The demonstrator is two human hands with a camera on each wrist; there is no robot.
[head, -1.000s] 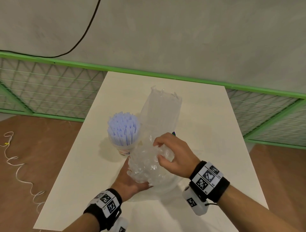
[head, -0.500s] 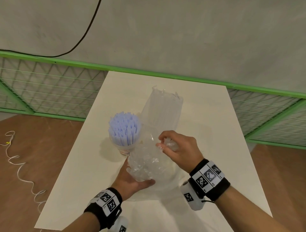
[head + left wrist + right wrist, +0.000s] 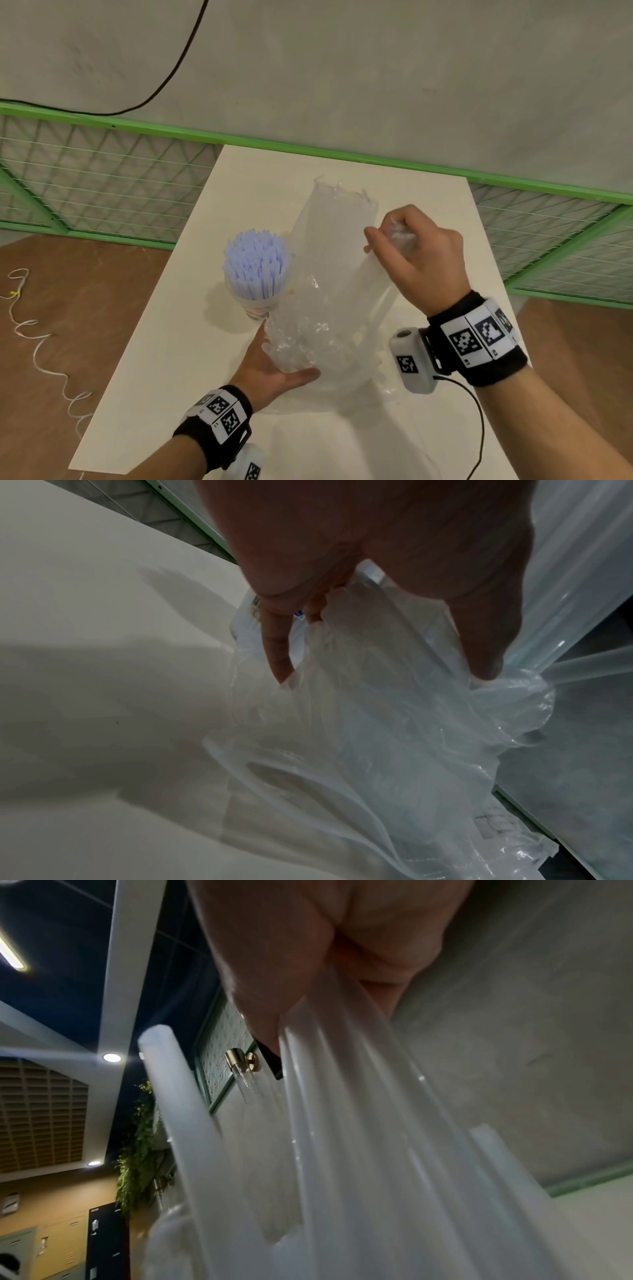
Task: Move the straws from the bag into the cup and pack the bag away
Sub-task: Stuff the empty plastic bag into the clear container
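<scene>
A cup (image 3: 255, 306) packed with pale blue straws (image 3: 255, 263) stands left of centre on the white table (image 3: 260, 192). Beside it a clear plastic bag (image 3: 337, 246) rises upright, its mouth at the top and its lower part crumpled. My left hand (image 3: 274, 365) holds the crumpled bottom from underneath, thumb toward me. My right hand (image 3: 383, 236) grips a bunched fold of the bag high on its right side. In the left wrist view my left hand (image 3: 383, 674) curls round the bag (image 3: 394, 750), with the cup (image 3: 248, 615) behind. In the right wrist view my right hand (image 3: 308, 988) pinches the bag (image 3: 359, 1137), which hangs in long folds.
A green-framed mesh fence (image 3: 102, 192) runs behind the table and along both sides, under a grey wall. A white cord (image 3: 34, 342) lies on the brown floor at the left. The table's left edge is close to the cup.
My right hand has left the crumpled bottom and risen up and to the right, drawing a fold of the bag with it. The left hand and the cup have stayed put.
</scene>
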